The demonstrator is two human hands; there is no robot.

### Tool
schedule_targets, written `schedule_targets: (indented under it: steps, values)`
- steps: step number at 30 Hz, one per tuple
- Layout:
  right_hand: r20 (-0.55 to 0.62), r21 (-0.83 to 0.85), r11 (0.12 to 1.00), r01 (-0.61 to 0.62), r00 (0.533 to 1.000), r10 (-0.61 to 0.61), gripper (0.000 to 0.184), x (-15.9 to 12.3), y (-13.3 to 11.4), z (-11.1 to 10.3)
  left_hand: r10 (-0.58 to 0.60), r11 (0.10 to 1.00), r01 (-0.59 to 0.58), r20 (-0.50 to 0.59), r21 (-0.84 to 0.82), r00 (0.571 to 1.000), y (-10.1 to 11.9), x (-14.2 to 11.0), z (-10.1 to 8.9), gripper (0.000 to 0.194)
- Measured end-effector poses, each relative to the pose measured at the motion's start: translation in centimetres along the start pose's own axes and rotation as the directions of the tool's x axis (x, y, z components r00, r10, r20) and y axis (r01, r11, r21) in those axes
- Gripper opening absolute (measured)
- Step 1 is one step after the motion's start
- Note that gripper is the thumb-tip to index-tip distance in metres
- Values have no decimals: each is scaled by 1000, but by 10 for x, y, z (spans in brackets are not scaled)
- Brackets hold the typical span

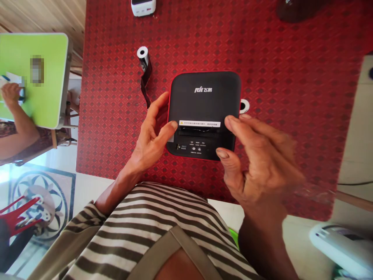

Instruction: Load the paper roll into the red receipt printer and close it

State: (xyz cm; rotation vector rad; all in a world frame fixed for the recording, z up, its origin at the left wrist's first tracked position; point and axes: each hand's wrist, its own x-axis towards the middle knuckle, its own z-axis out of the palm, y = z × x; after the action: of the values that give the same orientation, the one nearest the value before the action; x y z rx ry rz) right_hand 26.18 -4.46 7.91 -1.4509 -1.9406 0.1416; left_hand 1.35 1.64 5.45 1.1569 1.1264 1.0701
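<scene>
A black receipt printer [205, 101] with a red rim and a white label strip lies on the red patterned table. My left hand [151, 136] grips its left side, thumb on the top near the strip and fingers along the edge. At the printer's right front corner is my right hand [259, 159], thumb and forefinger spread, fingertips at or just over the lid's edge; contact is unclear. A small paper roll [143, 58] with a dark strip trailing from it stands behind my left hand. Another white roll [244, 106] shows partly past the printer's right side.
The red table [116, 128] spreads around the printer. A white device [143, 7] sits at its far edge, a dark object [291, 9] at the far right. On the left, another person's hand [11, 93] works at a green table [55, 101]. A white appliance [338, 245] is at lower right.
</scene>
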Motion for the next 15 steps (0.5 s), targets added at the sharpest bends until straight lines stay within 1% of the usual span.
schedule_targets:
  steps: [2, 3, 5, 7, 8, 10, 12, 13, 15]
  values:
    - [-37, -3, 1000, -3, 999, 3, 70, -3, -2, 3, 16, 1000, -16, -7, 0, 1000, 0, -1, 3, 69]
    - [-37, -5, 1000, -17, 999, 16, 70, -5, -3, 4, 18, 1000, -18, -8, 3, 1000, 0, -1, 3, 68]
    - [-29, 0, 999, -43, 999, 43, 73, -7, -5, 7, 14, 1000, -14, -9, 10, 1000, -1, -1, 4, 70]
    - [-40, 43, 998, -37, 998, 39, 74, -10, -4, 10, 2, 1000, -2, -19, 3, 1000, -3, -2, 1, 72]
    - [-73, 75, 997, -29, 997, 35, 73, -12, -3, 13, -6, 1000, 6, -24, -13, 1000, -4, -3, -1, 71]
    - [-139, 135, 990, -33, 989, 52, 72, -19, -1, 20, 0, 997, -1, -14, -71, 1000, -5, -9, -6, 62]
    - [-216, 175, 982, -69, 970, 107, 70, -31, 2, 29, 18, 990, -15, 21, -138, 1000, -6, -17, -11, 53]
    - [-246, 190, 978, -89, 960, 136, 70, -38, 3, 34, 24, 988, -18, 37, -152, 999, -6, -21, -13, 51]
    - [-270, 216, 967, -139, 943, 196, 70, -53, 5, 44, 20, 992, -14, 47, -128, 999, -6, -26, -15, 54]
